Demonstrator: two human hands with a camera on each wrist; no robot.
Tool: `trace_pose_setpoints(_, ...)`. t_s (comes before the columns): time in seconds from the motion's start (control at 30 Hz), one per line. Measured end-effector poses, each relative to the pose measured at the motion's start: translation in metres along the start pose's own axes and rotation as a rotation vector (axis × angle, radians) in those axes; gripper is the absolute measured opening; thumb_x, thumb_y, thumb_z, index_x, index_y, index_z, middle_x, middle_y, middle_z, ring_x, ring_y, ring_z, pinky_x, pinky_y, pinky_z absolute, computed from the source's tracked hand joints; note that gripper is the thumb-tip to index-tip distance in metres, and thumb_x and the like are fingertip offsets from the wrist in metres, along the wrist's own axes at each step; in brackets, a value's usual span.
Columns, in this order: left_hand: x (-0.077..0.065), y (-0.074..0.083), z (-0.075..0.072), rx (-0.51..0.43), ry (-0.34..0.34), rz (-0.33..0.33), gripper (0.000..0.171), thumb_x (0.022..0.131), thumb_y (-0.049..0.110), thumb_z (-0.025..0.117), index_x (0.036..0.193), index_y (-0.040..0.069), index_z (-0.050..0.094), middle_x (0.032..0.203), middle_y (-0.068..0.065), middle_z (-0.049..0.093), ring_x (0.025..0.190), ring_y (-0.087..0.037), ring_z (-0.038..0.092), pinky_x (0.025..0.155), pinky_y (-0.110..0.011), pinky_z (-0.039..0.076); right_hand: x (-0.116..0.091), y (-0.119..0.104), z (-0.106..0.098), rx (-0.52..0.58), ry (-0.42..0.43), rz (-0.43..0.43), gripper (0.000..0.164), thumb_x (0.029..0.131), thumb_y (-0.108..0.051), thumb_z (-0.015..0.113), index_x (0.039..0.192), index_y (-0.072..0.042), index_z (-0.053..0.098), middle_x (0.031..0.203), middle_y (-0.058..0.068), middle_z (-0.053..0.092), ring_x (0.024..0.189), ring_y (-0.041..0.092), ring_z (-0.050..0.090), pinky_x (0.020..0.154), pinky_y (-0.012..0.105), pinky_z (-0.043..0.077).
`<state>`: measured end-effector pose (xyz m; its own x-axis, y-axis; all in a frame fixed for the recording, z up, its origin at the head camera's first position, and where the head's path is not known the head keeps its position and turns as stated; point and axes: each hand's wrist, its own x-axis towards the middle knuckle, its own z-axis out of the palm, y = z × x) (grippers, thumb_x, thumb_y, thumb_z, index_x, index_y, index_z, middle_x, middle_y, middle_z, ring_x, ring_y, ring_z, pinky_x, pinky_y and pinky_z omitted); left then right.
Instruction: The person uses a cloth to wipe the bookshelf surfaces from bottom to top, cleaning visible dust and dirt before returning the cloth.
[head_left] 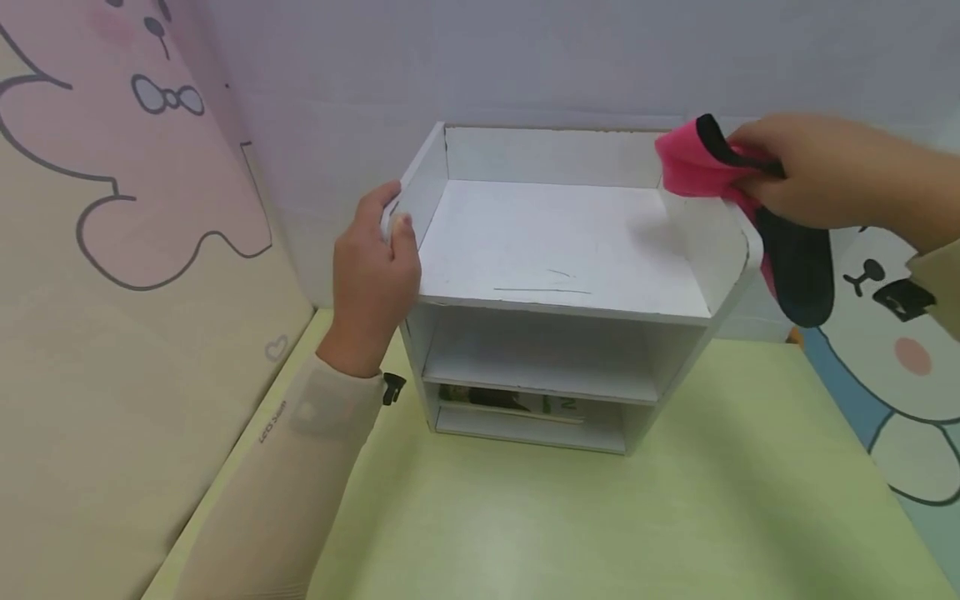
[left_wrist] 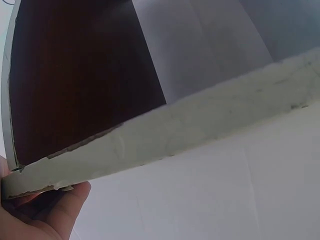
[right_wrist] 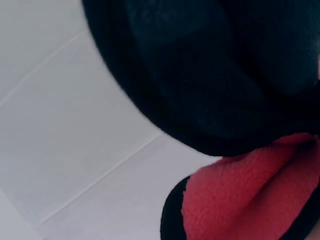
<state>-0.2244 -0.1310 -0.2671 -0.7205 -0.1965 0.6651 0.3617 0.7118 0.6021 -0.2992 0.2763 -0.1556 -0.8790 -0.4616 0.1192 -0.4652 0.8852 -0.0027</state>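
A small white shelf unit stands upright on the table, its open top tray framed by raised side and back panels. My left hand grips the upper edge of its left side panel, thumb inside and fingers outside. In the left wrist view that hand holds the chipped corner of the white board. My right hand pinches a folded pink-and-black cloth over the right side panel, with a black rounded end hanging outside. The right wrist view shows the cloth's fleecy pink face and black edging.
A flat printed item lies in the lowest compartment. The pale green table extends in front of the unit. A white wall rises behind, and padded cartoon-printed panels border the left and right sides.
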Motion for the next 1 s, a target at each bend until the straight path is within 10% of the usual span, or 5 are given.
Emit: trace_pose_setpoints(1.0,-0.001,-0.008,-0.006,-0.004,0.010,-0.005,0.045,0.107,0.023,0.046,0.146,0.002,0.053,0.134,-0.019,0.064,0.102,-0.028,0.066,0.083,-0.048,0.057,-0.093,-0.044,0.045,0.131,0.456,-0.057,0.044,0.082,0.013,0.064,0.125,0.009,0.059,0.122,0.027,0.051,0.090,0.047,0.052,0.073,0.070,0.047)
